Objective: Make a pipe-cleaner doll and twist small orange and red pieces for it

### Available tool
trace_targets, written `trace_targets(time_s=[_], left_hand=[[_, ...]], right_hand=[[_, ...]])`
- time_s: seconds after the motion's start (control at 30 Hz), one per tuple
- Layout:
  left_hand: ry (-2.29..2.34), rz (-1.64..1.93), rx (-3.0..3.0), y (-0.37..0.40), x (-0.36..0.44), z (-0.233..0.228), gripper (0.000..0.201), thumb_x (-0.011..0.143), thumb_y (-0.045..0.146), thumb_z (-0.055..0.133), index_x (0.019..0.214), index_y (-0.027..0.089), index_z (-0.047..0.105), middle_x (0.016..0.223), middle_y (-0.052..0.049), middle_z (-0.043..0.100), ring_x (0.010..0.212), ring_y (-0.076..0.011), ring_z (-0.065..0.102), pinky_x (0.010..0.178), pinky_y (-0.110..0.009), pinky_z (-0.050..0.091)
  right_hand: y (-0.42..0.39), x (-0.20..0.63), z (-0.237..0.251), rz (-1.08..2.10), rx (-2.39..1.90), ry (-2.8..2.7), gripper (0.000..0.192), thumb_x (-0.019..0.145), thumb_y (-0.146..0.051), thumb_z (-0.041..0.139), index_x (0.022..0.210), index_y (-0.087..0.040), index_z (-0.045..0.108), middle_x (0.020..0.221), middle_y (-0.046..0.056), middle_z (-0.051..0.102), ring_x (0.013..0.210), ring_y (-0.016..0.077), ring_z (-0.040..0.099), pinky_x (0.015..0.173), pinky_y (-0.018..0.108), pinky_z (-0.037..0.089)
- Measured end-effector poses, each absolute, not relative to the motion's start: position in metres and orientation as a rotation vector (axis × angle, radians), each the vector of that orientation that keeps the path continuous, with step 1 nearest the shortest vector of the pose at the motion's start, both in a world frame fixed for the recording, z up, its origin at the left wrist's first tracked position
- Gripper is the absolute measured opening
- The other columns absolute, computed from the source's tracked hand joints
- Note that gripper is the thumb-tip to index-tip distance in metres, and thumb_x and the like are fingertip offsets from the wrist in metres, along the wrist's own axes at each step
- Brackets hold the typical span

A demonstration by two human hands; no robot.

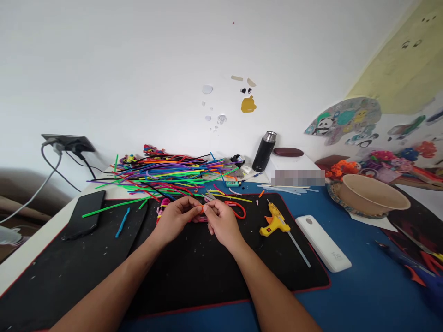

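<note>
Head view: a small orange piece (202, 209), perhaps pipe cleaner though mostly hidden, is pinched between the fingers of the left hand (177, 216) and right hand (224, 223), over the black mat (190, 276). Red-handled scissors (244, 212) lie just behind the right hand. Farther off spreads a heap of pipe cleaners (166, 173); right, a yellow glue gun (278, 222) and white power bank (323, 242); left, a black phone (85, 214).

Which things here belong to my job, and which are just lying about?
Probably in use:
small orange piece between the fingers
multicoloured heap of thin fuzzy stems
red-handled metal scissors
yellow plastic glue gun

Probably just lying about:
white oblong power bank
black rectangular phone
black cylindrical flask
</note>
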State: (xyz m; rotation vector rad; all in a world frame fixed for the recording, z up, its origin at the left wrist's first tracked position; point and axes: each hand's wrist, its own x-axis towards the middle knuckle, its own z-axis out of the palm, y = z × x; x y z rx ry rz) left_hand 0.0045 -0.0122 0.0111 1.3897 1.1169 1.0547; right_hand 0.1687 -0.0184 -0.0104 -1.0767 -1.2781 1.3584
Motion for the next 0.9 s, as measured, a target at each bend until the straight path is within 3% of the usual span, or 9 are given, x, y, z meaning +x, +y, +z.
trace_targets(time_s=[0.37, 0.7, 0.8, 0.9], left_hand=[[1.002, 1.010, 1.322, -0.0108, 0.0030, 0.0079, 0.046, 0.070, 0.048, 0.089, 0.100, 0.018, 0.073, 0.091, -0.006, 0.078, 0.083, -0.0221, 0.073, 0.077, -0.037, 0.061], [1.080, 1.045, 1.360, -0.0108, 0.0015, 0.0073, 0.039, 0.074, 0.054, 0.085, 0.080, 0.017, 0.073, 0.073, -0.002, 0.074, 0.064, -0.0169, 0.067, 0.062, -0.029, 0.055], [1.082, 1.040, 1.368, -0.0100, 0.0011, 0.0053, 0.040, 0.075, 0.055, 0.083, 0.081, 0.018, 0.073, 0.074, -0.003, 0.075, 0.065, -0.0179, 0.068, 0.064, -0.030, 0.056], [1.044, 1.035, 1.335, -0.0095, 0.0019, 0.0042, 0.041, 0.075, 0.052, 0.084, 0.095, 0.018, 0.073, 0.085, -0.005, 0.077, 0.075, -0.0203, 0.071, 0.071, -0.033, 0.060]], right_hand=[[-0.0171, 0.1708, -0.0086, 1.327, -1.119, -1.290, 0.025, 0.089, -0.044, 0.062, 0.083, -0.020, 0.059, 0.044, -0.010, 0.047, 0.032, 0.0086, 0.040, 0.037, 0.021, 0.026], [-0.0194, 0.1696, -0.0091, 1.340, -1.083, -1.306, 0.025, 0.089, -0.044, 0.063, 0.082, -0.021, 0.059, 0.049, -0.009, 0.048, 0.033, 0.0082, 0.042, 0.036, 0.021, 0.026], [-0.0194, 0.1694, -0.0093, 1.347, -1.083, -1.304, 0.024, 0.089, -0.043, 0.063, 0.082, -0.021, 0.059, 0.049, -0.010, 0.048, 0.033, 0.0087, 0.043, 0.036, 0.021, 0.028], [-0.0185, 0.1699, -0.0093, 1.350, -1.094, -1.289, 0.025, 0.089, -0.045, 0.063, 0.083, -0.021, 0.059, 0.048, -0.010, 0.048, 0.032, 0.0087, 0.042, 0.036, 0.021, 0.029]])
